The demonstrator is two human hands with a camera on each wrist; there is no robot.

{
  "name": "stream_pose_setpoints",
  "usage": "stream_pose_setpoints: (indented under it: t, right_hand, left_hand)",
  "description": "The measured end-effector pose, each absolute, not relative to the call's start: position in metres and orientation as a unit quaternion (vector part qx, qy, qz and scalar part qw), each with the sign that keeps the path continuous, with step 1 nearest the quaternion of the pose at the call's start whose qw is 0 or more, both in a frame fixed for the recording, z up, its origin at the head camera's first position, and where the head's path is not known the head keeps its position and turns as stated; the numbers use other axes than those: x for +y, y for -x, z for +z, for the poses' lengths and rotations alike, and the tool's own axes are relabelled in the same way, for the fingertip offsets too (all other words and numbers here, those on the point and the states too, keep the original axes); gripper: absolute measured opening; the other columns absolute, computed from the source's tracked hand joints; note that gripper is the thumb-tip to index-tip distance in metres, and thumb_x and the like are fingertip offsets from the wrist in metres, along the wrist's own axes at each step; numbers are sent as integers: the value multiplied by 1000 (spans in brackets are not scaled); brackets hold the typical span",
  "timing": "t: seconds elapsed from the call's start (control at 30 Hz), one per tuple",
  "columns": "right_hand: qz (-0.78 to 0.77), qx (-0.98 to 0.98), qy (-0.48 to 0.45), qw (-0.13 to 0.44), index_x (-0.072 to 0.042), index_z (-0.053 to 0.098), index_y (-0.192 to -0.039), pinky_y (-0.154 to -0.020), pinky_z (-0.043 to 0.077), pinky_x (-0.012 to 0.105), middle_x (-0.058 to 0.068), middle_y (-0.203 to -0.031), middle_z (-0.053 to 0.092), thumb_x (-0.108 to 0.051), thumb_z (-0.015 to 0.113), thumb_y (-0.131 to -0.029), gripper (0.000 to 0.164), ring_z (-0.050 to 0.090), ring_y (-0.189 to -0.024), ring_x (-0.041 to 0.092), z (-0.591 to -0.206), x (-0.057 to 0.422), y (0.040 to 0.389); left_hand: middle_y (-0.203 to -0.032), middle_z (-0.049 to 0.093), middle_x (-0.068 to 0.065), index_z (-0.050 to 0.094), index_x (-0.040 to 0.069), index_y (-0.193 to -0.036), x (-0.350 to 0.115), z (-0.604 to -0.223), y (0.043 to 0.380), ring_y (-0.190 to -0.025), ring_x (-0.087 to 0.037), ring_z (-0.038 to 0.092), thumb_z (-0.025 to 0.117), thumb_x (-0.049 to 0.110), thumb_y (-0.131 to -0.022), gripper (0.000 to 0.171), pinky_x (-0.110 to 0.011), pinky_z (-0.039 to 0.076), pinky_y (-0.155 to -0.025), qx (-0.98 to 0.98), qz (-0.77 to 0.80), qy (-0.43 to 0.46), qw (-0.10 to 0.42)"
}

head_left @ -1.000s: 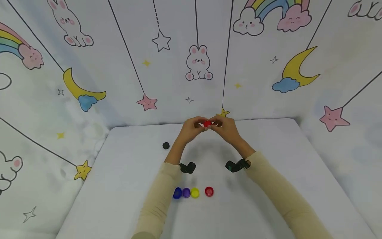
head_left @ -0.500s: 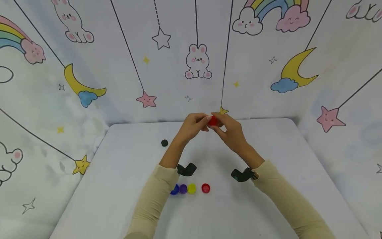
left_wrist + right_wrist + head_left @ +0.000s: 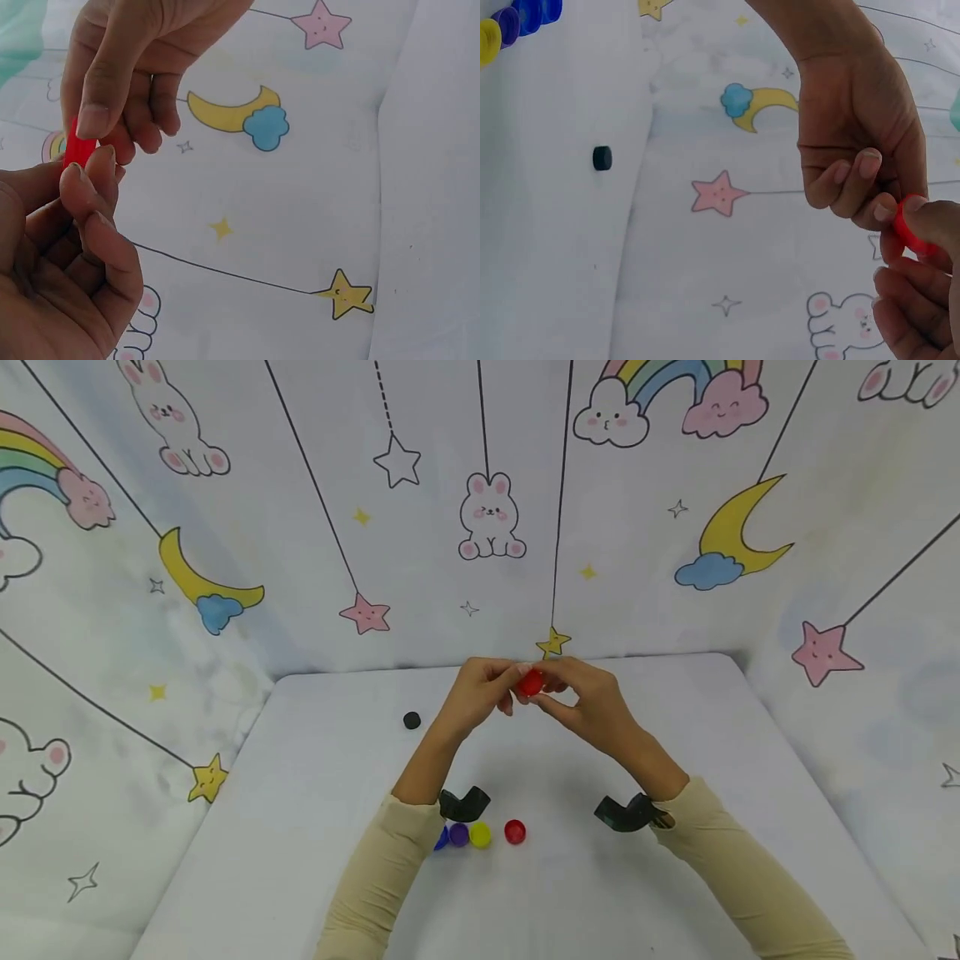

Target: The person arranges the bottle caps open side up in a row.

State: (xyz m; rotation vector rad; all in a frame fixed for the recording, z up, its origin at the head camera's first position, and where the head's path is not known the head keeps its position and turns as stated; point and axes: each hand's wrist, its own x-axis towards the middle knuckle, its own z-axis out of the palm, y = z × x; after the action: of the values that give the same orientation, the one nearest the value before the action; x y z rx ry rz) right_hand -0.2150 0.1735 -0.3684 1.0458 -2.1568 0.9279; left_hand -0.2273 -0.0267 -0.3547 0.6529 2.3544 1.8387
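Both hands meet over the table's far edge in the head view, with a small red bottle cap [image 3: 532, 682] between them. My left hand [image 3: 477, 691] pinches it from the left by thumb and fingers. From the other side, my right hand [image 3: 597, 700] has thumb and forefinger around its rim. The cap [image 3: 76, 148] shows edge-on in the left wrist view, partly covered by fingertips. Seen from the right wrist, its round red face [image 3: 913, 227] is partly behind a thumb. On the table below lies another red cap [image 3: 515, 832].
Beside that cap, a yellow cap [image 3: 480, 835], a purple cap [image 3: 458, 835] and a blue cap [image 3: 441, 837] stand in a row, the blue one partly behind the left sleeve. A black cap [image 3: 412, 720] lies left of the left forearm. A patterned cloth wall [image 3: 420, 568] rises behind the table.
The red cap has shifted slightly right and turned so its round face shows more. My right wrist has moved right and toward the body. The caps on the table keep their places.
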Motion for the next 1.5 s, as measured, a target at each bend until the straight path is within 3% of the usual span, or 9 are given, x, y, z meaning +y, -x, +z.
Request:
stream_pose_setpoints:
  t: [0.2,0.43,0.53,0.7,0.97,1.23,1.5]
  right_hand:
    - [369,-811,-375,257,1,65,-115,-67,59,34,11,-100,71,-2,82,-76,42,67,-79,19,-359,177,206]
    - [417,-814,-329,235,0,65,-113,-64,60,35,10,-95,73,-1,80,-78,38,69,-75,19,-356,186,203]
    - [416,-815,-330,233,1,66,-113,-64,60,34,11,-95,74,-2,82,-77,39,69,-74,18,-354,192,202]
    - [387,-829,-342,217,2,68,-113,-66,60,34,12,-98,73,-3,82,-77,39,68,-74,17,-353,198,201]
    - [363,-846,-353,168,-1,70,-113,-68,59,32,7,-98,73,-7,82,-78,37,66,-75,13,-357,203,192]
    - [354,-858,-361,90,-3,70,-112,-70,58,30,3,-97,73,-8,81,-80,34,64,-76,10,-384,208,185]
    - [345,-872,-345,33,-5,70,-109,-69,57,25,0,-95,71,-11,80,-82,30,61,-76,7,-439,204,175]
  left_hand:
    - [-75,67,-10,74,1,-98,-23,-348,221,-55,-21,58,59,24,-100,27,-28,54,-57,750,618,-233,36]
    - [-93,73,-10,68,8,-119,-20,-352,217,-70,-23,68,65,16,-95,26,-35,58,-76,743,613,-266,42]
    - [-97,72,-13,66,6,-123,-19,-353,217,-77,-24,69,68,9,-92,31,-35,58,-81,742,601,-292,46]
    - [-98,72,-14,66,3,-123,-17,-356,214,-78,-21,70,68,4,-91,32,-30,59,-80,762,568,-312,11]
    - [-100,74,-5,68,8,-121,-17,-366,200,-79,-10,69,73,11,-88,33,-25,58,-76,801,511,-312,-29]
    - [-101,73,-2,69,8,-118,-15,-398,188,-78,-7,66,74,12,-88,31,-21,56,-72,826,461,-323,-30]
    - [-110,70,-2,67,10,-120,-16,-447,171,-87,-9,64,72,16,-90,31,-20,55,-77,863,408,-297,13]
